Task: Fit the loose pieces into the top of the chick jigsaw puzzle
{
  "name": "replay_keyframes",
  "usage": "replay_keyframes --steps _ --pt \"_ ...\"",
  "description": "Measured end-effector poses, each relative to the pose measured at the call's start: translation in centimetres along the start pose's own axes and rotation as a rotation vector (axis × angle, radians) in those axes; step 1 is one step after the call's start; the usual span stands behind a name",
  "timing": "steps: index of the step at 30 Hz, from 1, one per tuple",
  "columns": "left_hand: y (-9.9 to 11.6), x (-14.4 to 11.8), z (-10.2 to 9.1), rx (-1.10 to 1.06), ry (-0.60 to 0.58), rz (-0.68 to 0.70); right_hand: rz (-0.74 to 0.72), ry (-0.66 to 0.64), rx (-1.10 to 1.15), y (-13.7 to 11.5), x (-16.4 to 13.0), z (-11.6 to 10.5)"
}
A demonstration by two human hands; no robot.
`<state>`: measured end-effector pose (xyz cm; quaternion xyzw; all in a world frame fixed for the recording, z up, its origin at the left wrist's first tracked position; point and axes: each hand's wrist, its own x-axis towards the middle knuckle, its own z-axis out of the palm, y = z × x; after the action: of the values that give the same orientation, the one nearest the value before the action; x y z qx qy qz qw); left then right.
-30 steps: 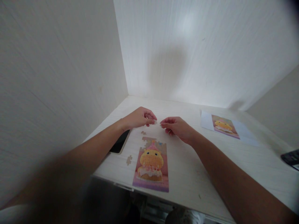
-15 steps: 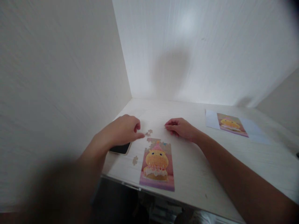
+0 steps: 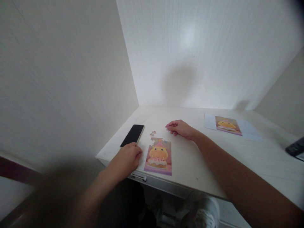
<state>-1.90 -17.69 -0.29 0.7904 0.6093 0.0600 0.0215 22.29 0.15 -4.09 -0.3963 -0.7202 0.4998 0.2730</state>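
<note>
A nearly whole jigsaw puzzle (image 3: 158, 156) with a yellow figure on a cake lies near the table's front edge; its top rows have gaps. My left hand (image 3: 127, 158) rests knuckles-up on the table just left of the puzzle, with curled fingers touching the surface; whatever is under them is hidden. My right hand (image 3: 179, 128) lies beyond the puzzle's top right corner, its fingers drawn together and pointing left, with nothing visible in them. A couple of loose puzzle pieces (image 3: 153, 133) sit between my right hand and the puzzle's top edge.
A black phone (image 3: 133, 135) lies left of the loose pieces. A printed picture of the same figure (image 3: 228, 125) rests on a white sheet at the far right. A dark object (image 3: 295, 147) sits at the right edge. White walls (image 3: 71, 79) close in at the left and back.
My left hand drew back from the loose pieces to the table's front, beside the puzzle's left edge, uncovering the phone. The loose piece there is now hidden. My right hand has barely moved.
</note>
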Motion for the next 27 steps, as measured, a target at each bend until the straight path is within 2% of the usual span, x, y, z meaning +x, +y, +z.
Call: replay_keyframes --steps 5,9,17,22,27 --pt "0.4 -0.3 0.3 0.039 0.057 -0.083 -0.038 -0.018 0.157 0.5 0.0 0.0" --pt "0.6 -0.2 0.1 -0.005 0.053 -0.110 -0.047 -0.029 0.163 0.2 -0.2 0.0" --pt "0.6 -0.2 -0.6 -0.091 0.009 -0.062 -0.017 -0.236 0.084 -0.4 -1.2 -0.2" --pt "1.3 0.3 -0.8 -0.269 0.069 -0.044 -0.024 -0.285 0.019 -0.7 -1.1 -0.2" --pt "1.6 2.1 0.7 -0.553 0.205 -0.029 -0.039 -0.356 -0.119 -0.9 -0.9 -0.6"
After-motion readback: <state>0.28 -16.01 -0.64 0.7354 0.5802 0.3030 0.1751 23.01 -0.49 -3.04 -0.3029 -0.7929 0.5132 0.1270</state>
